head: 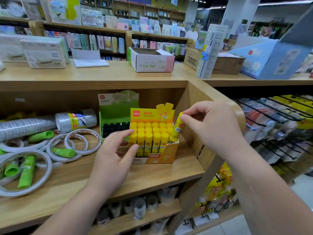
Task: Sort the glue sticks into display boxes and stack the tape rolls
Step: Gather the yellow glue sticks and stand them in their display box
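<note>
One yellow glue stick (177,127) leaned into the yellow display box (162,156) at its right edge, cap pinched by the right hand (211,126); the left hand (115,150), fingers loosely spread, steadied the box. Seating it probably called for straightening.

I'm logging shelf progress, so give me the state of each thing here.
Yellow display box: open, nearly full of upright sticks.
Yellow glue stick: tilted at the box's right edge, pinched by right hand.
Left hand: open, fingers touching the box's left sticks.
Green display box: open, dark-capped sticks inside.
Tape rolls: lying flat, unstacked.
Green glue sticks: lying loose among them.
</note>
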A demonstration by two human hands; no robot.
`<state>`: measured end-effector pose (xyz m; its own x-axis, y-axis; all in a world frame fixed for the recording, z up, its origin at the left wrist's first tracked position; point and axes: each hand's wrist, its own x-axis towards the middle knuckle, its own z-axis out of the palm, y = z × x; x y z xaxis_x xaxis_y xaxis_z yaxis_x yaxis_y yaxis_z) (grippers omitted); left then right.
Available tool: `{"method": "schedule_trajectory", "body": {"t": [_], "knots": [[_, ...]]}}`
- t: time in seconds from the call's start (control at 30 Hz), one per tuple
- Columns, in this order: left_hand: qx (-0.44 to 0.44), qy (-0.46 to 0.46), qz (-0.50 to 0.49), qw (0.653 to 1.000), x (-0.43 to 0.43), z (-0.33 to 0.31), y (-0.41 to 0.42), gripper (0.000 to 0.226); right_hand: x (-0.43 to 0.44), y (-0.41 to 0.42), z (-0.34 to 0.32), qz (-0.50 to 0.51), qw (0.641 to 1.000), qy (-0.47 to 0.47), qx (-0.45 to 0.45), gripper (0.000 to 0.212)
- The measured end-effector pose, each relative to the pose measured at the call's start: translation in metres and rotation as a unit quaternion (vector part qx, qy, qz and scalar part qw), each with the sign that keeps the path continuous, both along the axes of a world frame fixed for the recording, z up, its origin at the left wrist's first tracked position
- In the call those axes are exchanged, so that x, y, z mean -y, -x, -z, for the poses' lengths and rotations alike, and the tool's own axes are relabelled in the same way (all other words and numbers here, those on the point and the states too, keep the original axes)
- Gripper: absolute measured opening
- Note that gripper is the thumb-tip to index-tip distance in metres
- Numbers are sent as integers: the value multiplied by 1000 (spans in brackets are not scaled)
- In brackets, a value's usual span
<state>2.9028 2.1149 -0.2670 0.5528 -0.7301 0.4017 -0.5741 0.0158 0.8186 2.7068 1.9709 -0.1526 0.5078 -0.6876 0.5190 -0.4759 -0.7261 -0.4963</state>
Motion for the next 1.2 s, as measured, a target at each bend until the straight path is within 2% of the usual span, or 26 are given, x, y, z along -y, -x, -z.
{"method": "schedule_trajectory", "body": {"t": [0.13, 0.3, 0.5, 0.77, 0.93, 1.03, 1.1, 1.2], "knots": [[-15, -23, 12, 1000, 2, 4, -6, 57, 2, -9, 10, 10, 998, 33, -55, 7], [18, -46, 29, 998, 2, 7, -10, 78, 7, -18, 36, -17, 993, 52, -101, 10], [27, -55, 25, 998, 3, 8, -9, 81, 10, -12, 47, -52, 995, 16, -78, 8], [47, -59, 4, 997, 4, 10, -7, 79, 6, -7, 44, -53, 989, -58, -125, 20], [55, -66, -15, 996, 7, 8, -4, 76, -3, -8, 51, -35, 992, -47, -109, 32], [47, -77, -2, 996, 5, 3, 0, 79, -13, -11, 62, 9, 995, 4, -102, 47], [46, -70, 5, 996, 0, 1, 3, 82, -21, -15, 66, 33, 996, 46, -70, 53], [85, -57, -6, 995, -22, -1, 3, 81, -33, -31, 65, 5, 994, 104, 12, 46]]}}
